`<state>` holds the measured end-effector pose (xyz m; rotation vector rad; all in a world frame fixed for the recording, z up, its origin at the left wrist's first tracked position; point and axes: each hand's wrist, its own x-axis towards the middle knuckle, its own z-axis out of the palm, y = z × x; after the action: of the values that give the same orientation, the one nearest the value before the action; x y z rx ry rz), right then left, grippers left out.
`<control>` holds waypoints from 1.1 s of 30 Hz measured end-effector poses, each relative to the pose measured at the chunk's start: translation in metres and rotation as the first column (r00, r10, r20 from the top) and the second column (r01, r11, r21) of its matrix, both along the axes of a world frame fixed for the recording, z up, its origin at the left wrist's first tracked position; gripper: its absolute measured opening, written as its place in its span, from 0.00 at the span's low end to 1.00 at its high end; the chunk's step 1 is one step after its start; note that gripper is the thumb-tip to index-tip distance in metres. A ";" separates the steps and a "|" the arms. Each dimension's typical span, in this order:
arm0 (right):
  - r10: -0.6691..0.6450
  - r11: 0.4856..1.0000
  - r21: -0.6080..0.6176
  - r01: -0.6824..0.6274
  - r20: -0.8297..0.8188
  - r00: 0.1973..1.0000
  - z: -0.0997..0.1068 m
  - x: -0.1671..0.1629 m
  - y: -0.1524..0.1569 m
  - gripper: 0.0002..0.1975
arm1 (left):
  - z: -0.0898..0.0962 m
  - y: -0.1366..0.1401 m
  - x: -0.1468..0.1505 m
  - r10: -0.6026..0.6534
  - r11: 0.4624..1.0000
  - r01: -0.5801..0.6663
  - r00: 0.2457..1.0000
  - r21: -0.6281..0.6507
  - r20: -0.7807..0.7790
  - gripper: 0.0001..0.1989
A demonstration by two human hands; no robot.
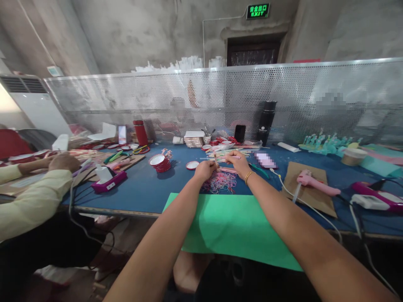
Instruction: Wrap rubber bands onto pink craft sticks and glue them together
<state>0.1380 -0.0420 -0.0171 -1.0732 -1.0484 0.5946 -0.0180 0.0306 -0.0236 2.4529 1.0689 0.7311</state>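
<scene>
My left hand is closed, its fingers pinching a thin pinkish stick that points up. Just to its right, the fingers of my right hand are pinched together too; a slim pale thing seems to lie in them, too small to name. Under and between both hands spreads a tangled heap of pink, purple and blue strings. Several pale thin sticks lie just beyond my fingers. A green sheet hangs from the table edge over my lap, below my forearms.
On the blue table stand a red-and-white tin and a small round lid to the left. A pink glue gun lies on cardboard at right, its cable nearby. A co-worker's sleeve is at far left.
</scene>
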 end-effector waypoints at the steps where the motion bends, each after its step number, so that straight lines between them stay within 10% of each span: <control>1: -0.002 1.000 0.003 0.002 -0.004 1.000 0.000 0.001 0.000 0.08 | 0.000 0.000 0.000 -0.001 1.000 0.001 1.000 0.004 0.000 0.14; 33: 0.060 0.998 0.014 -0.060 0.013 0.998 0.001 -0.004 -0.002 0.07 | 0.001 0.000 -0.001 0.028 1.000 -0.028 0.999 -0.006 -0.021 0.14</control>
<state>0.1336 -0.0442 -0.0157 -1.0374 -1.0974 0.6281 -0.0191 0.0302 -0.0228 2.4500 1.1138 0.7121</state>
